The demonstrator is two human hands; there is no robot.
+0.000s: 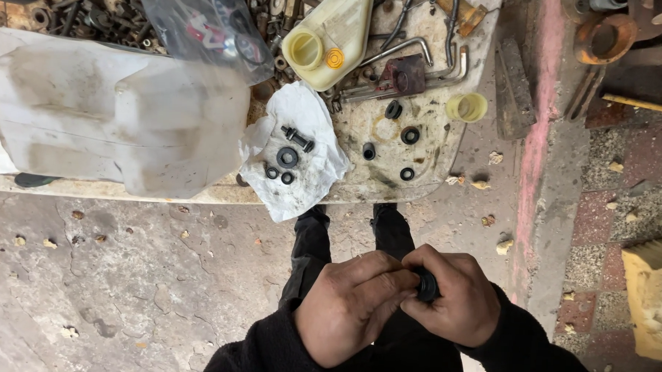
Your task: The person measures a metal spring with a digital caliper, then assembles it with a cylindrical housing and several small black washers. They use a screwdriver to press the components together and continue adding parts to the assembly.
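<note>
Both hands met over the floor below the desk (199, 192), the left hand (352, 308) and right hand (455, 297) pinching a small black ring (427, 286) in closed grips, which could likely slip and roll away.

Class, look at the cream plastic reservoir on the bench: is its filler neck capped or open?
Open: the cream reservoir shows a bare round neck, no cap on it.

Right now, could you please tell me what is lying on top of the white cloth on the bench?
On the white cloth lie a black bolt and three black rings. Whatever is beneath the cloth is hidden.
</note>
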